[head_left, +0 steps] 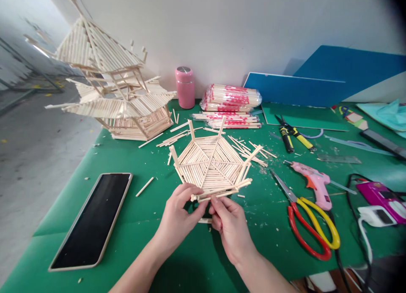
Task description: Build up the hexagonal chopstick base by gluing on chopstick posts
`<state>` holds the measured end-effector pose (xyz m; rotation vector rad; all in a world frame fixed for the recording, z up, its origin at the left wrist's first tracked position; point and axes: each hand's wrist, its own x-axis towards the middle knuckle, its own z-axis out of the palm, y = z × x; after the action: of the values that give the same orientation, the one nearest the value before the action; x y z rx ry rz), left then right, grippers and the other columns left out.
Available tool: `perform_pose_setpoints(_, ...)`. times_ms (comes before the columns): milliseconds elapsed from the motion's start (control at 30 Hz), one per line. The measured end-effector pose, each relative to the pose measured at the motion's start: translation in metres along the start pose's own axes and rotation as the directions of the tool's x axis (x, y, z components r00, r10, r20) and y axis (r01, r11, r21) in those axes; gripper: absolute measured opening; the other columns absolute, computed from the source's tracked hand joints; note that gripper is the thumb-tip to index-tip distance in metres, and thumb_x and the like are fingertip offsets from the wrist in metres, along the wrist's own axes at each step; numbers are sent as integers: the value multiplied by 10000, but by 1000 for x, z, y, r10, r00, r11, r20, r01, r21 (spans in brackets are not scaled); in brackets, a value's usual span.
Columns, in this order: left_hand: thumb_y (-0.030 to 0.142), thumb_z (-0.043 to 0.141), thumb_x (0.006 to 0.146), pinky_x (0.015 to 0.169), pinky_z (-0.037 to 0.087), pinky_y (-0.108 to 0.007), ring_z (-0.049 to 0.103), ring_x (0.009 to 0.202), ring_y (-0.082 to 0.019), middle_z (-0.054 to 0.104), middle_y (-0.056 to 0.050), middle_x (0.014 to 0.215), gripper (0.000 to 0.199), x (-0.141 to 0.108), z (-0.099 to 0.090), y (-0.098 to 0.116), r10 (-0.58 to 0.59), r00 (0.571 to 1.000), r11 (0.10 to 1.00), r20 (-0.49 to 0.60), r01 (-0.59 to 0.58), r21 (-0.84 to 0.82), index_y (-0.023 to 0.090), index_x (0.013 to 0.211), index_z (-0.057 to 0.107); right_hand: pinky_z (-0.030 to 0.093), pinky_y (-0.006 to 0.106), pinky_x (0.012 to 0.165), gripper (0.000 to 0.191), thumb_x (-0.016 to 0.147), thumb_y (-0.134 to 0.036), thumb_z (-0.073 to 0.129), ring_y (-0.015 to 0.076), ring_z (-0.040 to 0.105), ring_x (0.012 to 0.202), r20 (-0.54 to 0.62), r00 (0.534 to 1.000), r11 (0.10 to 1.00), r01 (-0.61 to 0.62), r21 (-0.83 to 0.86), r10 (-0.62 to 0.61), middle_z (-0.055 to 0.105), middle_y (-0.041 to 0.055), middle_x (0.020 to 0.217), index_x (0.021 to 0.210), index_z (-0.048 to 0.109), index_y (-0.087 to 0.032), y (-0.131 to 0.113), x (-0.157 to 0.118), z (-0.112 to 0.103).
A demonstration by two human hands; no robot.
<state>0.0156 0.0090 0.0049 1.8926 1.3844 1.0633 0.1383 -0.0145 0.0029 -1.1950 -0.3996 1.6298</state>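
A hexagonal roof-like frame [218, 168] made of pale wooden sticks lies in the middle of the table, with paired sticks rising at its corners. My left hand [179, 210] grips its near left corner, thumb and fingers closed round the stick ends. Beside it, my right hand [230, 221] pinches a stick along the near edge between thumb and forefinger. The fingertips partly hide that edge. Below them a short stick piece [205, 220] lies on the table. Loose cut sticks [247, 151] are scattered behind and right of the frame.
A stick pagoda [127, 98] stands back left, near a pink flask [185, 88] and wrapped chopsticks [231, 98]. A phone [93, 219] lies left. On the right are scissors [296, 200], a pink glue gun [312, 181], pliers [293, 134] and a purple power strip [379, 198] with cables.
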Motion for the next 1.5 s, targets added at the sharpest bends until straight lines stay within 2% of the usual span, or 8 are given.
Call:
perform_pose_setpoints(367, 157, 583, 725, 653, 475, -283, 562, 740, -149, 584, -49, 787, 56, -1, 0, -2, -11, 1000, 1000, 10, 12, -19, 151, 777, 602, 166, 202, 396, 273, 697, -351, 656, 5, 251, 373, 7, 1000, 1000, 11, 24, -11, 433, -69, 482, 558, 548, -142, 2, -1, 1)
perform_pose_setpoints(733, 158, 596, 715, 656, 478, -282, 567, 748, -150, 592, -50, 789, 62, -1, 0, -4, -19, 1000, 1000, 6, 20, -16, 152, 775, 610, 185, 194, 389, 273, 699, -363, 655, 6, 272, 374, -42, 998, 999, 37, 26, -35, 443, -70, 494, 574, 547, -146, 4, -1, 3)
perform_pose_setpoints(1233, 128, 560, 718, 671, 476, -279, 566, 761, -148, 582, -44, 797, 84, -2, 0, -2, -18, 1000, 1000, 16, 18, -17, 162, 784, 599, 158, 203, 392, 290, 710, -378, 638, 13, 243, 368, -6, 1000, 1000, 17, -24, -17, 397, -77, 450, 563, 541, -147, 3, -1, 0)
perform_pose_setpoints(1500, 142, 558, 719, 668, 481, -282, 570, 756, -151, 584, -38, 785, 76, 1, -2, 1, -26, 999, 1000, 26, 26, -12, 173, 767, 609, 177, 203, 390, 288, 691, -384, 648, 13, 257, 371, -7, 1000, 999, 17, -29, -17, 440, -66, 485, 569, 546, -144, -1, -2, 2)
